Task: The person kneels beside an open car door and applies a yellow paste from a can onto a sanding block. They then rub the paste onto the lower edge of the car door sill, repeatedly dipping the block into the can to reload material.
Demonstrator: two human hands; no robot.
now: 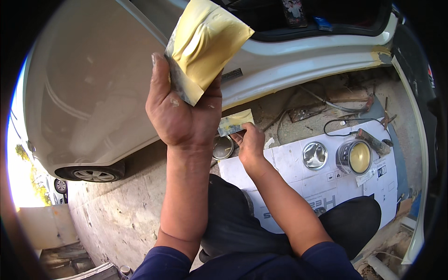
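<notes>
My left hand, raised in front of the car, holds a flat palette board tilted upward. A thick, ridged layer of pale yellow filler putty covers most of the board, and a greyish strip shows along its edge. Lower and to the right, my right hand grips a putty spreader between thumb and fingers. Yellow putty coats the spreader's far edge, and grey smears mark the rest. The spreader is apart from the board and close below the car's door sill.
An open can of yellow putty and a round metal lid stand on flattened white cardboard at the right. Cables and a tool with a worn handle lie beyond. A beige car door fills the left.
</notes>
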